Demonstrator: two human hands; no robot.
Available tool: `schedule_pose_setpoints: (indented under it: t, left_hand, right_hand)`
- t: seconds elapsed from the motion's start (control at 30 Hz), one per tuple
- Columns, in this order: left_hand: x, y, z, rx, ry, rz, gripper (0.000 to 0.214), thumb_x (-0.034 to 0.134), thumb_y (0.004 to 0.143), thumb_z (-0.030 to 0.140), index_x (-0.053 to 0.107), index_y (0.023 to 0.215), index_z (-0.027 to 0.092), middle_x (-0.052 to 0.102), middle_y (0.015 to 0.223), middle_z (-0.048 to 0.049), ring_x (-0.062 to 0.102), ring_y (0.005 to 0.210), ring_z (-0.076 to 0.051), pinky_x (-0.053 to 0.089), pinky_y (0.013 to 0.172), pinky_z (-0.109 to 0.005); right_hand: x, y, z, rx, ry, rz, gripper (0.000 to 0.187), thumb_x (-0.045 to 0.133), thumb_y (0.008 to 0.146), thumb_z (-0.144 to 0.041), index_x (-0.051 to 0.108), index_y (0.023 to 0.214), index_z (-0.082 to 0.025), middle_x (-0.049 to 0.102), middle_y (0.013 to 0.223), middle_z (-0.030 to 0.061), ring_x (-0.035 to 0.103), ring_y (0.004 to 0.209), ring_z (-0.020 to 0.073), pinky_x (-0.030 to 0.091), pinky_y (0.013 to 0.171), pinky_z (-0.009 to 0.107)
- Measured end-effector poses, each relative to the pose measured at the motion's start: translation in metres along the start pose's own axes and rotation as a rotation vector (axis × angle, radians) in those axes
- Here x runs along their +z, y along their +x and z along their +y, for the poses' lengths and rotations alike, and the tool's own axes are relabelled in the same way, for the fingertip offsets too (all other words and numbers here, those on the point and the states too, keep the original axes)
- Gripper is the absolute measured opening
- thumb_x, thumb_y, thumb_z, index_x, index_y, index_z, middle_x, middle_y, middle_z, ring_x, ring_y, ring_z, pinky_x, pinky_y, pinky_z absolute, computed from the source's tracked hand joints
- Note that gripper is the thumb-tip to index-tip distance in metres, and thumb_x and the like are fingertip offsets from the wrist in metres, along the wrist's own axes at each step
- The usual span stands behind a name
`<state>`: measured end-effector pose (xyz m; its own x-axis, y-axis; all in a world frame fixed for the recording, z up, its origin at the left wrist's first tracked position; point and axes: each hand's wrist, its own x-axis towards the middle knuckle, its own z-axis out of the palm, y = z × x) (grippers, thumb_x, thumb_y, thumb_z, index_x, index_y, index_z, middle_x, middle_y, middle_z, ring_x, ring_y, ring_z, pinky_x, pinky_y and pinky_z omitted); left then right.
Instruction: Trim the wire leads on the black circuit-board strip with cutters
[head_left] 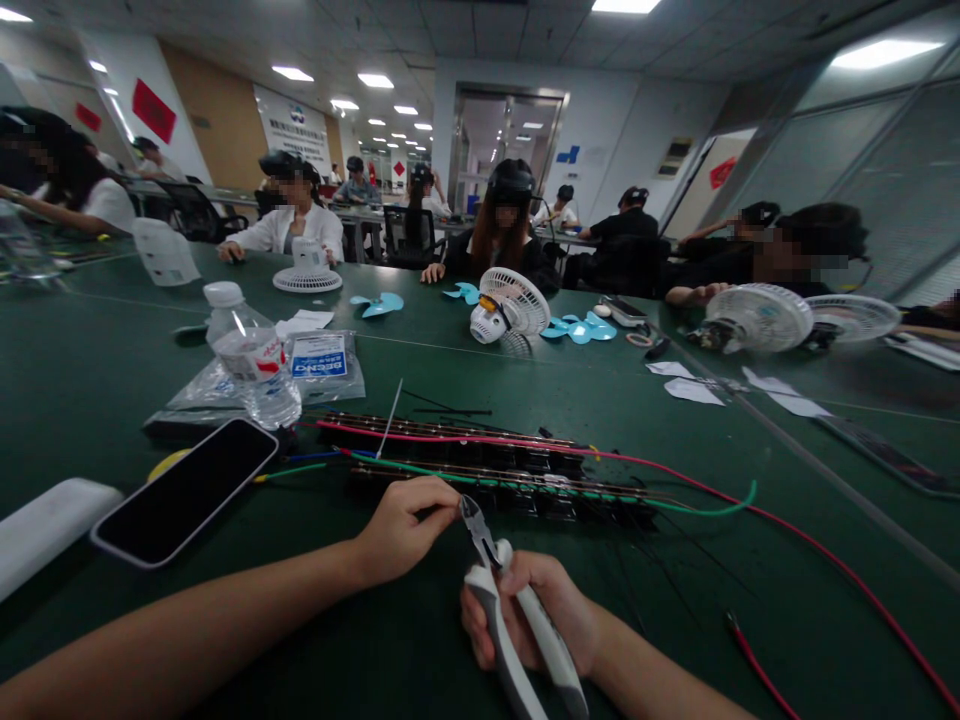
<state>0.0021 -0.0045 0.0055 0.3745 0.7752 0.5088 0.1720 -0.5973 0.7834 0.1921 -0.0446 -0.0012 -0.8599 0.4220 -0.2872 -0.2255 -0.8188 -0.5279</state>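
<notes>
My right hand (pixel 544 610) grips white-handled wire cutters (pixel 502 590), jaws pointing up toward my left hand. My left hand (pixel 405 525) is curled in a pinch just left of the jaws, holding a thin dark wire or tie that I cannot clearly make out. Just beyond the hands lie two long dark terminal strips (pixel 480 465) with a red wire (pixel 675 480) and a green wire (pixel 697 508) running along them. A white cable tie (pixel 390 420) lies across the nearer end.
A black phone (pixel 187 490) and a white slab (pixel 45 525) lie at left. A water bottle (pixel 251 360) stands on plastic bags (pixel 322 370). Small white fans (pixel 510 305), blue fan blades (pixel 577 328) and paper scraps (pixel 694 390) sit farther back. Several people sit around the green table (pixel 112 370).
</notes>
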Motion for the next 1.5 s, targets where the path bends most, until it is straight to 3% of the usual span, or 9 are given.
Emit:
schedule_pose_setpoints:
  t: [0.6,1.5]
  left_hand:
    - [0.0001,-0.0010,-0.0020,-0.112,0.002,0.090,0.015,0.050,0.085,0.016,0.065,0.082,0.013,0.063,0.073,-0.0049,0.058,0.067,-0.013,0.048,0.063,-0.024]
    - [-0.0013,0.0015,-0.0033,-0.062,0.005,0.047,0.015,0.053,0.083,0.015,0.067,0.078,0.014,0.065,0.071,-0.0045,0.060,0.067,-0.014,0.047,0.063,-0.024]
  right_hand:
    - [0.0035,0.0021,-0.0024,-0.004,0.049,-0.042,0.036,0.042,0.064,-0.032,0.057,0.082,-0.005,0.063,0.068,0.0125,0.058,0.061,0.0180,0.039,0.062,0.029]
    - [-0.0006,-0.0006,-0.0004,0.017,0.050,-0.046,0.038,0.041,0.065,-0.033,0.058,0.084,-0.005,0.063,0.069,0.0119,0.056,0.062,0.0181,0.036,0.064,0.030]
